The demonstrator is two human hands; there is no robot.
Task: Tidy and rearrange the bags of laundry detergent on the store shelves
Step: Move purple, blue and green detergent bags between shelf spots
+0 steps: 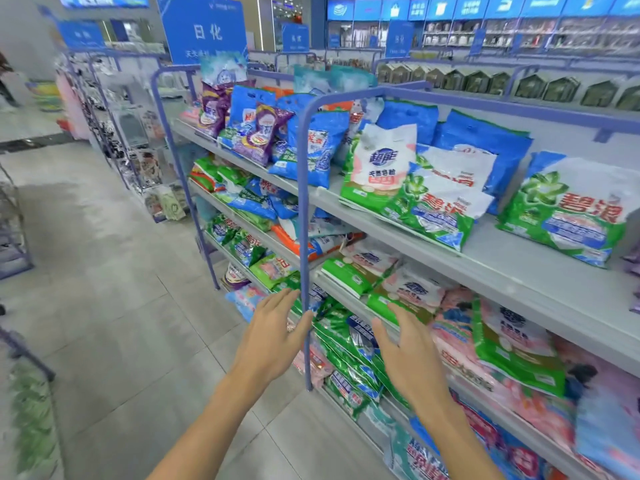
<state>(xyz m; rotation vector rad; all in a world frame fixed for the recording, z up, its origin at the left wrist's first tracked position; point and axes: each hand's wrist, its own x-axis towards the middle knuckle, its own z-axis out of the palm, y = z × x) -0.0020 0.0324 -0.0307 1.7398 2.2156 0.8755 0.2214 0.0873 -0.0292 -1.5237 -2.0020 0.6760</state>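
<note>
**At the detergent shelves: both hands open, nothing held**

Before the grey shelves (485, 261) of a store aisle, a person reaches both bare arms forward. The left hand (273, 337) has its fingers (277, 304) straight and lightly spread, and it holds nothing. Its thumb lies against or just in front of the blue upright post (304, 220) of the shelf frame, and it is not possible to tell whether they touch. The right hand (410, 358) is on the other side of that post, its fingers straight and close together, pointing up toward a shelf edge, and it is also empty. It hovers in front of the green foil bags (346, 344) heaped on a lower shelf, and contact with them cannot be told either.

Laundry detergent bags fill every tier. On the top shelf, purple bags (259, 133) and blue bags (322, 150) lean in a crowded cluster around the post. A white and green bag (381, 164) stands tilted just right of the post, beside flat-lying green and white bags (440, 209). A single green bag (568, 216) lies apart from them, further right. Lower down to the right, pink bags (453, 327) are piled loosely. To the left of the shelves is the tiled floor (121, 271), and a blue hanging sign (204, 29) is overhead.
</note>
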